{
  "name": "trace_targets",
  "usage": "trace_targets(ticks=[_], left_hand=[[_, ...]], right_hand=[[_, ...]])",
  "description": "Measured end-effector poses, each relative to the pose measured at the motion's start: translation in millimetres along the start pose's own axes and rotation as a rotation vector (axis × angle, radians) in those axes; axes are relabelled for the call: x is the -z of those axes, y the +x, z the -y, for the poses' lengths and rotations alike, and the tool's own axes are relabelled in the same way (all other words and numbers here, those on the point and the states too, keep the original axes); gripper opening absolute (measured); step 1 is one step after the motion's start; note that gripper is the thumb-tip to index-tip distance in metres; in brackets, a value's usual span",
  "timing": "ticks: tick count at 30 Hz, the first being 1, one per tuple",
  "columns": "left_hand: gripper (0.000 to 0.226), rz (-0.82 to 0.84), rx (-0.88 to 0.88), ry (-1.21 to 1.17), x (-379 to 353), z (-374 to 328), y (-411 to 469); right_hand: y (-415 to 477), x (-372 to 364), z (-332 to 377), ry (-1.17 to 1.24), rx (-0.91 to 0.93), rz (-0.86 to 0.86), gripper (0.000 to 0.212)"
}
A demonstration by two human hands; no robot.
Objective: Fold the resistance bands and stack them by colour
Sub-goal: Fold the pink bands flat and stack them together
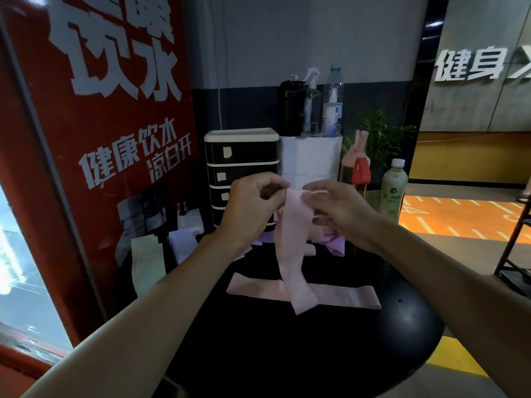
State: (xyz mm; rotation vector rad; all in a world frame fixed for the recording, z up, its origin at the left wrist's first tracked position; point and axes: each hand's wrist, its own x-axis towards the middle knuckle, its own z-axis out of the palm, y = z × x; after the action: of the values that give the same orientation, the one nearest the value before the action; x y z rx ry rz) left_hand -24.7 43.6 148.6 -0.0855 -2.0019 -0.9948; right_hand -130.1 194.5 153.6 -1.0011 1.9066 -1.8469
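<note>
Both hands hold up a pink resistance band (293, 248) above the round black table (287, 354). My left hand (253, 205) pinches its top left corner and my right hand (339, 208) pinches the top right. The band hangs down and its lower end rests across a second pink band (344, 295) lying flat on the table. Behind the hands lies a heap of purple bands (333, 239). A pale green band (146, 259) and a lavender band (184, 244) lie at the table's left.
A black drawer unit (241, 159) with white trim and a white box (311, 159) carrying bottles stand at the table's back. A pink bottle (357, 165) and a green bottle (393, 188) stand at the right. A red banner (100, 139) is close on the left.
</note>
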Motion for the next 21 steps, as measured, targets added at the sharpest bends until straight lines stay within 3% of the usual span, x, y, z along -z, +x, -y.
trace_targets(ticks=[4, 7, 15, 21], left_hand=[[0.017, 0.026, 0.001, 0.018, 3.7, -0.5, -0.7], [0.015, 0.060, 0.119, -0.035, 3.0, -3.0, -1.2], [0.007, 0.114, 0.247, -0.061, -4.3, -6.8, -1.1], [0.004, 0.031, 0.178, -0.057, -1.1, -8.2, 0.8]], right_hand=[[-3.4, -1.2, -3.2, -0.106, 0.073, -0.041, 0.016], [-2.4, -0.4, -0.3, -0.162, 0.146, -0.098, 0.008], [-9.4, -2.4, 8.0, -0.193, 0.275, -0.099, 0.020], [-12.5, -0.4, 5.6, 0.072, 0.050, 0.035, 0.024]])
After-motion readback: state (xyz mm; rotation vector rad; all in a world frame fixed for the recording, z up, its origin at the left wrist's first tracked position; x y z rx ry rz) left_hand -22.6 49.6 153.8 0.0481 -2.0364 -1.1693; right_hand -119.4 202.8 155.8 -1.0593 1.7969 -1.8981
